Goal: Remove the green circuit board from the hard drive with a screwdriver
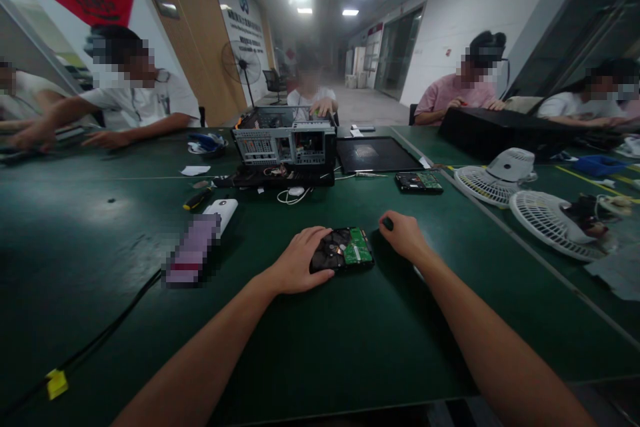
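A hard drive (pixel 357 247) lies on the green table, its green circuit board and black casing facing up. My left hand (pixel 303 260) grips it from the left, thumb along the near edge and fingers over the far edge. Just right of the drive, apart from it, my right hand (pixel 400 233) is curled closed. Something dark shows at its fingers, too small to name. A pale sliver peeks out beneath the right wrist. Farther back on the right lies a second hard drive (pixel 419 182).
An opened computer case (pixel 285 147) stands ahead, a co-worker behind it. Beside it lies a black panel (pixel 377 154). To the left are a yellow-black screwdriver (pixel 197 199), a phone (pixel 193 250) and a black cable (pixel 115 320). White fan parts (pixel 545 220) sit right. Other people work around the table.
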The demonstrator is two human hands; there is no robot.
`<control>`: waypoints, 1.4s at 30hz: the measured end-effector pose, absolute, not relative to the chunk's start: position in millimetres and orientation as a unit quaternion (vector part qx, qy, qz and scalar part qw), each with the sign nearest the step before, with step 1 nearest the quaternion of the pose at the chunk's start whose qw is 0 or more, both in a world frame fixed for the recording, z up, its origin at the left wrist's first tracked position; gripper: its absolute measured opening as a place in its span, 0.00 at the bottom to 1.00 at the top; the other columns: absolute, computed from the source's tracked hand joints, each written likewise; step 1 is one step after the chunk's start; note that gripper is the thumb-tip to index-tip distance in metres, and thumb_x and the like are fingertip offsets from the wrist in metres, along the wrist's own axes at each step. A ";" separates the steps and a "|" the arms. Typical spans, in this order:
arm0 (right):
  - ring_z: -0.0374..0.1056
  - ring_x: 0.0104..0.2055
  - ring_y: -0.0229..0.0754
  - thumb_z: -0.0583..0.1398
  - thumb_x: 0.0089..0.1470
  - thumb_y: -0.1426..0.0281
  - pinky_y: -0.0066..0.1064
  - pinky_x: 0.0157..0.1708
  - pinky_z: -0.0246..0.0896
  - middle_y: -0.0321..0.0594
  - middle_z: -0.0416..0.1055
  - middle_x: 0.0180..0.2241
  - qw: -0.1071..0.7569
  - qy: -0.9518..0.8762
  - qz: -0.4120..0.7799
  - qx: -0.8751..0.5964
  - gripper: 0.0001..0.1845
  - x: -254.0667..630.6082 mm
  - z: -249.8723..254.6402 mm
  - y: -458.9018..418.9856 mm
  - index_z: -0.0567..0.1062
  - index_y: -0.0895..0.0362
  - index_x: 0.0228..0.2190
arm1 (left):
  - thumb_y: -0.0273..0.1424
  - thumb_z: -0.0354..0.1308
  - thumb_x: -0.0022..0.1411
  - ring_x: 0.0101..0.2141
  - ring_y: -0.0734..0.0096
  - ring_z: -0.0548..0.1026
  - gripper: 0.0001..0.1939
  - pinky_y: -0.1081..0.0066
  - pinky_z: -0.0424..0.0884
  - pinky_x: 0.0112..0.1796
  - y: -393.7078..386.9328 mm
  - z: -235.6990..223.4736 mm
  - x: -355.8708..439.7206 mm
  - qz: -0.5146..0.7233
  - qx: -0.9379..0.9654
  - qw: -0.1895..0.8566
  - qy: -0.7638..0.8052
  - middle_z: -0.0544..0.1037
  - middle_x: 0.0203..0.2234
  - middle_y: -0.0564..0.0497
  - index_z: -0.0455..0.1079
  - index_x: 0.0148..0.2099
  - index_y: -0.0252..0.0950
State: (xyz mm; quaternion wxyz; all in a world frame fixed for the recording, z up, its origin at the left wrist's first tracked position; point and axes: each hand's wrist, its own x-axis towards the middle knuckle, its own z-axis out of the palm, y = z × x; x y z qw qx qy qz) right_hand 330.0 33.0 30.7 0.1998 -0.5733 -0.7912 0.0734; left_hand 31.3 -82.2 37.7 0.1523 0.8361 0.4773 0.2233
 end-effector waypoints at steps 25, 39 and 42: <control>0.72 0.44 0.44 0.59 0.60 0.69 0.31 0.46 0.61 0.42 0.77 0.41 0.184 -0.828 0.014 -0.530 0.09 327.0 16.9 39.2 0.78 0.53 0.40 | 0.34 0.49 0.68 0.58 0.49 0.67 0.22 0.53 0.64 0.59 -100.6 36.0 163.9 0.216 0.892 -0.035 0.396 0.71 0.55 0.36 0.64 0.60 0.30; 0.71 0.45 0.44 0.57 0.62 0.70 0.34 0.48 0.62 0.43 0.77 0.42 0.270 -0.850 0.096 -0.442 0.07 323.1 31.1 24.3 0.76 0.55 0.39 | 0.41 0.50 0.67 0.63 0.45 0.62 0.32 0.52 0.58 0.63 -109.0 22.5 161.7 0.198 0.868 -0.041 0.454 0.65 0.63 0.32 0.59 0.66 0.24; 0.70 0.44 0.45 0.58 0.61 0.70 0.35 0.47 0.62 0.43 0.75 0.39 0.264 -0.859 0.120 -0.423 0.06 320.8 30.4 22.9 0.76 0.55 0.37 | 0.41 0.48 0.69 0.64 0.46 0.62 0.32 0.53 0.58 0.63 -112.6 23.2 164.4 0.185 0.863 -0.067 0.465 0.66 0.62 0.31 0.59 0.66 0.22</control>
